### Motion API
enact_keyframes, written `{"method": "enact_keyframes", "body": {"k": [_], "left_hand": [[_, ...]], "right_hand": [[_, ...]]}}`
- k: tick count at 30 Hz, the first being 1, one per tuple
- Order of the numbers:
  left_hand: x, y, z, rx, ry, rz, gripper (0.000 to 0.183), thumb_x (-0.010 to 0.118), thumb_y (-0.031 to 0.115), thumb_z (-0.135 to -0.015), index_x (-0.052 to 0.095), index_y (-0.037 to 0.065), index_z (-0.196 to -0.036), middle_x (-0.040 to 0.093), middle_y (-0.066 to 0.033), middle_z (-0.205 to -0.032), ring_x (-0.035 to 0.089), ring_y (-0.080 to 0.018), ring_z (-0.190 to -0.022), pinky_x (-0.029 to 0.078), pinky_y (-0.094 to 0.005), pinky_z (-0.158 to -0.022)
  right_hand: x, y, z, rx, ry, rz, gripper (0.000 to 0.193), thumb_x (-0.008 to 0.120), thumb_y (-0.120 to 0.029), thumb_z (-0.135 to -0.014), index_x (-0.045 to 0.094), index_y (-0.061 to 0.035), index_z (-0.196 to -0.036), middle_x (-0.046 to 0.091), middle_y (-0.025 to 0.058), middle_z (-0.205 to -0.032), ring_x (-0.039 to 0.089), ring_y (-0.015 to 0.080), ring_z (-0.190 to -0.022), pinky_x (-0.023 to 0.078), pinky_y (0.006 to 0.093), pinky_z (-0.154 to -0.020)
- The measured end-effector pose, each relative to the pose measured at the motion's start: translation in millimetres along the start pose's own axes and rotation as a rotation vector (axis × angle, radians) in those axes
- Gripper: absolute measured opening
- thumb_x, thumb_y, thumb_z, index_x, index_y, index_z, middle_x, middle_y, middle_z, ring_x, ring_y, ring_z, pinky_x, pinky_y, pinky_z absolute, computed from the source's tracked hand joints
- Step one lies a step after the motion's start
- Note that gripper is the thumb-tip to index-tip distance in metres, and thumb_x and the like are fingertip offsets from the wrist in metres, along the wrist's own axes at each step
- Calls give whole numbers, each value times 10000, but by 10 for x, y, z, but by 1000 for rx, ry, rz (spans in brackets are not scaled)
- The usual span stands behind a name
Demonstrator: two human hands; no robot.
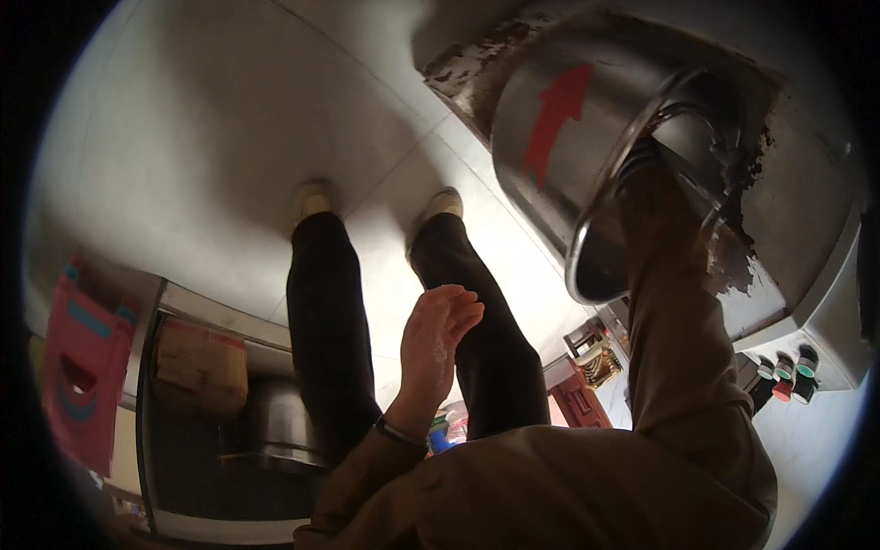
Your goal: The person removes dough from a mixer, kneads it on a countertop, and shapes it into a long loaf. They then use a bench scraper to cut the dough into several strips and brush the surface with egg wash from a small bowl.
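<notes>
Head: red arrow (557, 117) on metal drum (600, 137)

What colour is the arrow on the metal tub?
Red. The arrow on the metal tub shows best in the head view.

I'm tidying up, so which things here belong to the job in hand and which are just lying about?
Job in hand:
- metal bowl with a red arrow; right sleeve reaches into it, right hand hidden
- left hand, apparently holding nothing

Seemingly just lying about, untouched:
- pink-and-blue plastic item
- brown package
- metal pot
</notes>
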State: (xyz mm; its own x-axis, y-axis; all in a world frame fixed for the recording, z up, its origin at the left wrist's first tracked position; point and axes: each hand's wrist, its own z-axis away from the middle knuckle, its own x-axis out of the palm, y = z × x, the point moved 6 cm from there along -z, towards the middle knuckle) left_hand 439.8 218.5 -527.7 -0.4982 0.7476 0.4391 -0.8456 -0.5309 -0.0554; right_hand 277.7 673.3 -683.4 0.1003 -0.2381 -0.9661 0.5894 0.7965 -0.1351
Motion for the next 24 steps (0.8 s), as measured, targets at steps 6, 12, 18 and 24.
{"method": "enact_keyframes", "body": {"k": [6, 12, 18, 24], "left_hand": [[67, -208, -103, -46, -11, 0, 263, 504, 253, -1027, 601, 44, -1155, 678, -114, -1080, 668, -222, -1016, 516, -383, -955], [-9, -268, -198, -44, 66, -56, 244, 522, 246, -1020, 610, 49, -1134, 678, -117, -1077, 674, -222, -1002, 526, -371, -941], [123, -198, -186, -48, -1, 9, 244, 502, 246, -1028, 603, 51, -1136, 675, -115, -1076, 667, -211, -1008, 527, -368, -936], [317, -35, -185, -46, 3, -9, 262, 474, 259, -1039, 597, 52, -1141, 671, -114, -1089, 663, -200, -1008, 518, -377, -947]], "right_hand": [[-258, -620, 806, -197, -61, -218, 338, 575, -235, -934, 559, -22, -1196, 636, 149, -1052, 616, 284, -907, 497, 376, -747], [-346, -703, 1311, -168, -133, -465, 314, 605, -240, -932, 585, -26, -1161, 659, 118, -1000, 633, 255, -835, 505, 353, -672], [-228, 697, 1087, 622, -158, -786, 238, 620, -225, -935, 609, -41, -1086, 663, 88, -888, 616, 185, -708, 475, 314, -546], [226, 1066, 499, 538, -201, -568, 193, 629, -211, -933, 607, -41, -1019, 643, 87, -833, 583, 178, -641, 460, 316, -504]]}}
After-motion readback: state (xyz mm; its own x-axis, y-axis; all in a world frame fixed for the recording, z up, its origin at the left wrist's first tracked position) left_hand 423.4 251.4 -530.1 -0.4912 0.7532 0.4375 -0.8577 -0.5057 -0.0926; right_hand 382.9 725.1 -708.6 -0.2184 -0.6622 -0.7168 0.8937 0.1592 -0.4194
